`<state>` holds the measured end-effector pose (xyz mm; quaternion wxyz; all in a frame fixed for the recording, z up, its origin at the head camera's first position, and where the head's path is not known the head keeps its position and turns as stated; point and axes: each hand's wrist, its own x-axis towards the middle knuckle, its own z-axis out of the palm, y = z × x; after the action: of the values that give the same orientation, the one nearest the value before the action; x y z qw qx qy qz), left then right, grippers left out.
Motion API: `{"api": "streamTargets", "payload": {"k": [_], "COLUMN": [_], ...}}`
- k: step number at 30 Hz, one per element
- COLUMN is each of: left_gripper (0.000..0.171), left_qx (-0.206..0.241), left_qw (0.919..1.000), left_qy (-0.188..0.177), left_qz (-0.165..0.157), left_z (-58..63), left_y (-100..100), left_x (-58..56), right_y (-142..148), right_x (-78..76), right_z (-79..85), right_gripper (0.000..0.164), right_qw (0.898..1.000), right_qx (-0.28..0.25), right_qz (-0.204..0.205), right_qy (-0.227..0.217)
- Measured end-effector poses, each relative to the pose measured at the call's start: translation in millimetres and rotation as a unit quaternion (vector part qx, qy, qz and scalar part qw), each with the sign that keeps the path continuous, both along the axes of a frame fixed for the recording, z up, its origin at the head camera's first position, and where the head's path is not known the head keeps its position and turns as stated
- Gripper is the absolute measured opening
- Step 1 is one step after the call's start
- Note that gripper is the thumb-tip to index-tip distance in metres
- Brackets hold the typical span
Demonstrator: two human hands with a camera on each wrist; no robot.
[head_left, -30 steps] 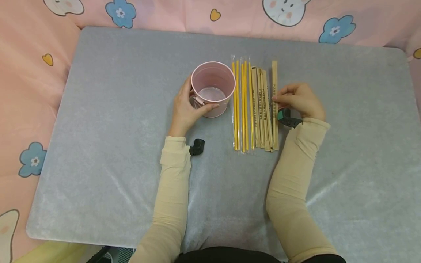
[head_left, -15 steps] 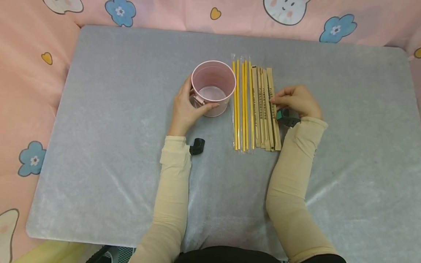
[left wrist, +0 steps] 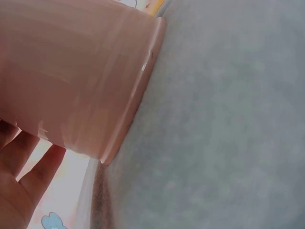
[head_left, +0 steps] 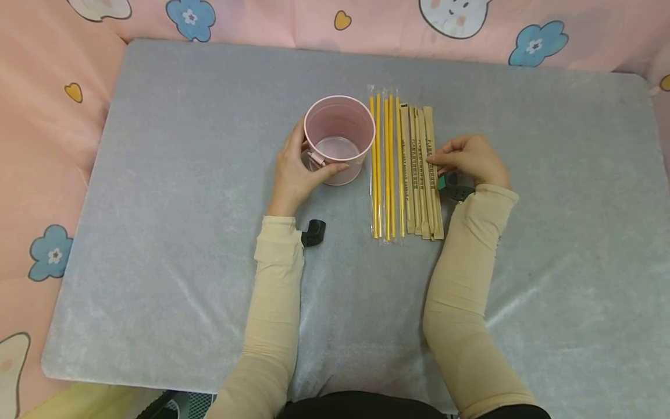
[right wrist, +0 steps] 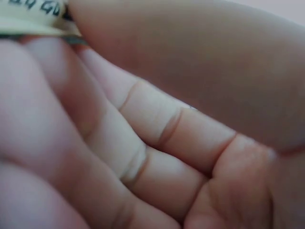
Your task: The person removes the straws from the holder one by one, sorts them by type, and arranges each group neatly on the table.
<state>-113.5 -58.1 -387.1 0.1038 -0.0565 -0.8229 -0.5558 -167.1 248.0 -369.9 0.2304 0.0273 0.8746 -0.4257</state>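
Note:
My left hand (head_left: 295,171) grips a small pink bucket (head_left: 361,169) standing upright, thumb across its near side and fingers round the left. In the left wrist view the wall of the bucket (left wrist: 62,71) fills the upper left, with several fingers (left wrist: 40,176) against it. At the right end of a row of straws, my right hand (head_left: 471,160) pinches a paper-wrapped straw (head_left: 436,203) between thumb and fingers. That straw lies against the other brown paper-wrapped straws (head_left: 410,192). In the right wrist view, only a bit of its printed wrapper (right wrist: 33,14) shows beyond the thumb.
Several yellow straws (head_left: 389,169) in clear plastic sleeves lie side by side between the bucket and the paper-wrapped ones. Grey cloth covers the table (head_left: 157,203). A pink patterned curtain (head_left: 314,23) runs along the back and left edges.
My right hand has moved left and lowered the paper-wrapped straw toward me, closing the gap to the row. The left hand and bucket have stayed in place.

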Motion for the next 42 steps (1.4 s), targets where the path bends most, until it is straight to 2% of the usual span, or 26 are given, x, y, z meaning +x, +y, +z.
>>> {"api": "streamTargets", "payload": {"k": [6, 18, 26, 35, 42], "left_gripper": [0.092, 0.091, 0.090, 0.091, 0.092], "left_qx": [-0.005, -0.001, 0.003, 0.003, 0.002], "left_qw": [1.0000, 0.9999, 0.9999, 0.9999, 1.0000], "left_qy": [0.003, 0.011, 0.014, 0.011, 0.005], "left_qz": [0.000, -0.003, -0.007, -0.004, -0.001], "left_z": [-0.3, -0.7, -0.9, -1.1, -1.1], "left_y": [-0.3, 0.2, -0.1, 0.2, 0.3], "left_x": [-0.1, -1.0, -1.6, -1.5, -0.7], "right_y": [-2.7, -1.6, 3.7, 5.4, 5.9], "right_x": [0.4, 0.2, 0.8, 0.0, -1.5], "right_z": [1.3, 0.7, -1.9, -2.8, -4.0], "right_gripper": [0.039, 0.038, 0.027, 0.030, 0.033], "right_qw": [1.000, 1.000, 1.000, 1.000, 1.000], "right_qx": [0.011, 0.030, 0.005, -0.024, -0.021], "right_qz": [0.003, 0.001, -0.005, 0.013, 0.015], "right_qy": [0.001, 0.001, 0.010, 0.002, -0.004]}}
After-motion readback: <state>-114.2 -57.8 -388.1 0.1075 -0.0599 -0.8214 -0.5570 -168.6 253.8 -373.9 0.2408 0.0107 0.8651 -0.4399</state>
